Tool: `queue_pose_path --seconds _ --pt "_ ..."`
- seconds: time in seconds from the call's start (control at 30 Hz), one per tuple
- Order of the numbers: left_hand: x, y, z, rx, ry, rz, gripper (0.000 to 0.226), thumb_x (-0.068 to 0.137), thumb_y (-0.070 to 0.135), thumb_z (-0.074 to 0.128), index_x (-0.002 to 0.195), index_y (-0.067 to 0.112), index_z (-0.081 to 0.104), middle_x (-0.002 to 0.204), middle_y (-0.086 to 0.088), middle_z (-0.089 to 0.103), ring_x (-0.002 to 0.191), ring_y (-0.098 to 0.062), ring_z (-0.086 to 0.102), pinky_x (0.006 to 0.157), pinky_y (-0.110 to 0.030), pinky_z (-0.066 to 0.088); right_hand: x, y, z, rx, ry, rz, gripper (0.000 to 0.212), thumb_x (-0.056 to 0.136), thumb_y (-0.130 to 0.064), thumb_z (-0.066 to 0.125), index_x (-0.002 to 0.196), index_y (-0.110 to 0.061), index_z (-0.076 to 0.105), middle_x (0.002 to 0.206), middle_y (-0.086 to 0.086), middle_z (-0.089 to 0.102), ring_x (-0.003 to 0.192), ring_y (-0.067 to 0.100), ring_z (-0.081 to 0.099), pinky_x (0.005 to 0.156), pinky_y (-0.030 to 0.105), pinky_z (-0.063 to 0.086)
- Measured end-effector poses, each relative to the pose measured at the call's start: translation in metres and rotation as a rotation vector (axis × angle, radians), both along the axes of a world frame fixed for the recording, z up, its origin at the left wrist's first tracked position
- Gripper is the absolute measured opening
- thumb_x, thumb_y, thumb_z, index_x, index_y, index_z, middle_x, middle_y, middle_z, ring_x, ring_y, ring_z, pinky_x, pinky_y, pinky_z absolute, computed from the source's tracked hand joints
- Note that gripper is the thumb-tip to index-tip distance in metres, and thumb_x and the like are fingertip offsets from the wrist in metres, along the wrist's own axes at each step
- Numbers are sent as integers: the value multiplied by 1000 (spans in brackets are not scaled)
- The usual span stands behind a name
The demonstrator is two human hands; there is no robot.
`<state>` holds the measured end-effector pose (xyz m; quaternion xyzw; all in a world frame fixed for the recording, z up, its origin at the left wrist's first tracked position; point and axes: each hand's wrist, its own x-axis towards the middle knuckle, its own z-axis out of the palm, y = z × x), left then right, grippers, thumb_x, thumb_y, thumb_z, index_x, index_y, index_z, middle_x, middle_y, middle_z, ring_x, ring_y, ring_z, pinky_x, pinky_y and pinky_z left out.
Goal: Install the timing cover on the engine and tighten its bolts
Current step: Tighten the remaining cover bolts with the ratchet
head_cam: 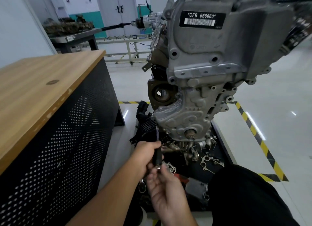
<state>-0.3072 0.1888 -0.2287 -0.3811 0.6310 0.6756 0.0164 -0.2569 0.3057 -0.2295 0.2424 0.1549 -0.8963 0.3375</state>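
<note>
Grey cast-aluminium timing cover (pixel 189 111) seated against the front of the engine (pixel 211 45), upright, crank snout (pixel 190 134) poking through low down. Black-handled driver tool (pixel 157 147) angled up toward the cover's lower left edge, shaft tip just beside or touching that edge; cannot tell whether on a bolt. Left hand (pixel 146 154) wrapped round the tool's black grip. Right hand (pixel 166 190) below it, fingertips pinching the metal butt end of the same tool, palm turned up. Black label with white "CFB 666660" lettering and a barcode high on the engine's upper housing. Loose metal parts (pixel 207 160), gaskets and brackets scattered on the dark tray (pixel 224 150) under the engine. Black trouser leg (pixel 244 195) at lower right. Yellow-black hazard tape (pixel 253 126) on the glossy floor around the tray. Wood-topped surface (pixel 42 84) with perforated black side panel at left, well apart from the engine. Double doors and a bench of engine parts far behind.
</note>
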Motion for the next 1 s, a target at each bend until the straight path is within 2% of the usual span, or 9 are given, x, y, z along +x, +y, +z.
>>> queue_pose_path --seconds 0.17,0.27,0.4,0.47,0.6,0.67,0.77,0.83,1.0 --pt "8 0 -9 -204 70 -17 35 85 37 76 72 9 60 70 -12 64 63 -23 60 63 -36 46 -3 -7 -20 894 581 -9 12 89 -12 77 90 -19 68 74 -5 73 67 0 69 65 14 54" --pt "3 2 -4 -74 61 -25 31 91 31 73 79 3 65 76 -17 75 51 -24 64 47 -34 50 -5 -2 -23 724 427 -96 9 92 -5 72 98 -11 69 76 2 75 61 9 70 56 15 52" --pt "2 -7 2 -76 30 -72 23 95 27 69 89 5 66 71 -17 74 40 -19 58 34 -17 33 -3 2 -13 -73 -70 22 37 88 -3 62 121 13 62 80 24 68 51 16 62 45 24 53" --pt "2 -10 1 -126 39 -52 23 96 24 69 82 5 66 65 -16 70 36 -16 54 34 -14 30 0 -3 -13 69 6 35 28 92 0 64 116 13 65 77 22 70 51 17 64 47 25 54" --pt "1 -2 -6 -168 52 -16 28 94 24 71 72 7 68 65 -15 72 40 -18 60 37 -17 37 -1 -6 -25 917 544 -43 13 89 -4 75 95 -13 68 73 -1 74 62 8 70 62 30 59" --pt "-1 1 -3 -127 49 -10 26 93 25 72 75 7 69 69 -16 74 41 -19 61 38 -18 39 -2 -1 -24 909 583 -61 15 90 -4 75 98 -15 68 71 -3 73 62 8 71 60 30 59" --pt "-2 -2 8 12 -38 -87 26 95 33 68 90 8 69 83 -16 78 31 -11 49 33 -16 32 -4 5 -8 98 25 16 20 94 -1 64 112 6 67 78 16 70 49 15 62 44 23 52" --pt "-2 -6 11 15 -90 -122 28 97 35 66 92 8 69 80 -13 77 29 -10 47 33 -16 33 -4 5 -11 -148 -154 21 28 92 -5 61 114 11 65 82 22 68 48 13 60 44 22 51" --pt "-1 -8 3 -156 -64 -95 27 95 31 70 82 7 68 69 -13 74 40 -16 58 41 -19 36 -1 -9 -21 639 366 -80 12 87 -1 77 89 -11 71 66 -6 73 53 5 66 53 15 50"
